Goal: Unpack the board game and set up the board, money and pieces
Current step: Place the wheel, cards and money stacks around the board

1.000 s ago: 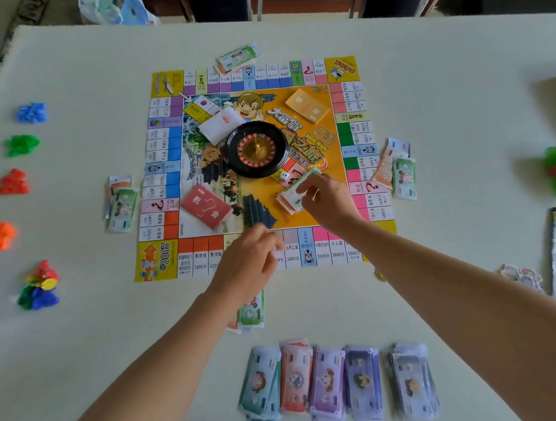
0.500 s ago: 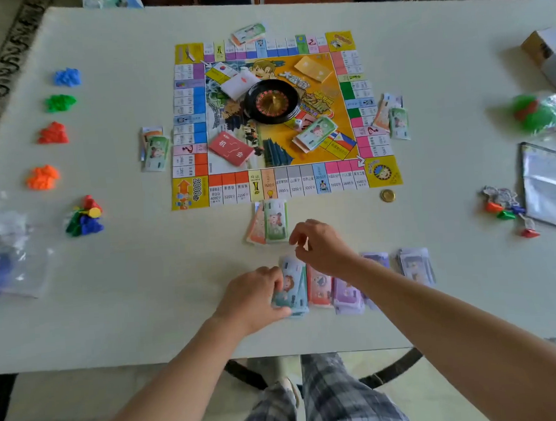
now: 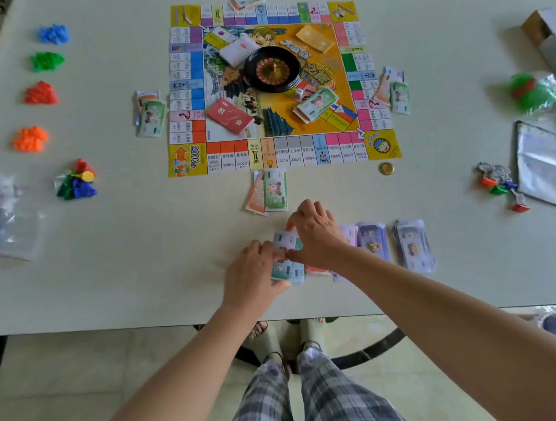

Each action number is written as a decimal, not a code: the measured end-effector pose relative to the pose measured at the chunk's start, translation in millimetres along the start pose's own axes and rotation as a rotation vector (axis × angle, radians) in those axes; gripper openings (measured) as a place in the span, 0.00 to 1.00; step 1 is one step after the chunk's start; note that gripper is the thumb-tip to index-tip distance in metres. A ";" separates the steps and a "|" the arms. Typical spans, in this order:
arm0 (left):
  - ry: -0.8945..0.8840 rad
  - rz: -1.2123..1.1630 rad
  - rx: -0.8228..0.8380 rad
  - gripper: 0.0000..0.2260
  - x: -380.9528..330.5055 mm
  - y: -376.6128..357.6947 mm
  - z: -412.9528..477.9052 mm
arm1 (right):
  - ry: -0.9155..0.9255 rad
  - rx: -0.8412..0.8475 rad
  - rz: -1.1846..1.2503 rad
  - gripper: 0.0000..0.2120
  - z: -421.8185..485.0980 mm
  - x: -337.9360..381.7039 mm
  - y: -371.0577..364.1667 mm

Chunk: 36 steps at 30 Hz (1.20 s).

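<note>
Counting from the leftmost note stack (image 3: 287, 270) near the desk's (image 3: 127, 268) front edge: left hand (image 3: 254, 273) gripped its side, right hand (image 3: 317, 237) pinched the top notes. Steadying the pile and lifting single notes would likely avoid miscounts. The board (image 3: 188, 157) lay mid-desk.

We hold the green paper banknote stack (image 3: 285, 268) between our left hand (image 3: 254, 273) and right hand (image 3: 317, 237). Just right of this grip lies a row of purple paper banknote stacks (image 3: 373, 240). Beyond the grip lies a small fan of paper notes (image 3: 274, 191), then the square printed game board (image 3: 187, 159), with the black round roulette wheel (image 3: 273, 69) on its middle. The round gold coin (image 3: 386, 168) lies beyond and to the right, and the orange plastic piece pile (image 3: 30, 139) far left.
</note>
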<state>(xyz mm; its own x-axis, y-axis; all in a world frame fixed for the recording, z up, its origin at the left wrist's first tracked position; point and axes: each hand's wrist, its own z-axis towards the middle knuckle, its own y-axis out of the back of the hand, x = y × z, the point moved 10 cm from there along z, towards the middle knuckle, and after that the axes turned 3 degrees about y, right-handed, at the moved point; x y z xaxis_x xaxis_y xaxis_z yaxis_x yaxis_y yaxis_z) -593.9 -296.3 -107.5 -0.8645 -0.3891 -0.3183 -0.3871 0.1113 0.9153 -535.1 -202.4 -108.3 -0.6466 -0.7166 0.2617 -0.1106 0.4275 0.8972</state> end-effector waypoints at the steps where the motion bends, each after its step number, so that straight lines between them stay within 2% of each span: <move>1: 0.014 -0.011 -0.011 0.26 2.3 -0.8 -1.7 | 0.001 0.008 0.007 0.29 -1.3 -0.4 -1.1; 6: 0.041 -0.057 -0.038 0.31 4.1 -2.4 -5.5 | 0.031 0.034 -0.024 0.31 -5.0 1.1 -4.3; 13: 0.021 0.017 0.011 0.30 -3.1 -1.9 -9.8 | 0.042 0.007 -0.042 0.30 -8.9 4.1 -4.0; 17: -0.042 0.160 -0.032 0.31 -19.3 -4.0 -12.5 | 0.048 -0.001 -0.025 0.27 -7.3 3.2 -1.0; 22: -0.007 0.168 -0.098 0.35 -24.8 -9.3 -11.4 | 0.038 0.013 0.019 0.21 -6.2 0.6 -0.2; 27: 0.092 0.267 -0.075 0.28 -28.4 -9.8 -10.1 | 0.017 0.048 0.084 0.18 -4.3 -5.3 -1.6; 32: 0.202 0.288 -0.023 0.27 -26.7 -11.3 -6.8 | 0.020 0.007 0.103 0.26 -19.7 -18.0 -5.2; 36: 0.272 0.280 -0.012 0.28 -22.8 -14.4 -5.9 | 0.013 0.002 0.075 0.29 -26.1 -25.1 -9.1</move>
<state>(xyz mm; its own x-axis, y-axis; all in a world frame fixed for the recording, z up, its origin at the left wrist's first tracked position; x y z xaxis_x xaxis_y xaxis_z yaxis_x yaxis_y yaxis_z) -566.7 -294.5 -112.0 -0.8188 -0.5737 0.0202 -0.1427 0.2375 0.9609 -498.3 -202.7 -113.7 -0.6432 -0.6894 0.3331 -0.0637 0.4818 0.8740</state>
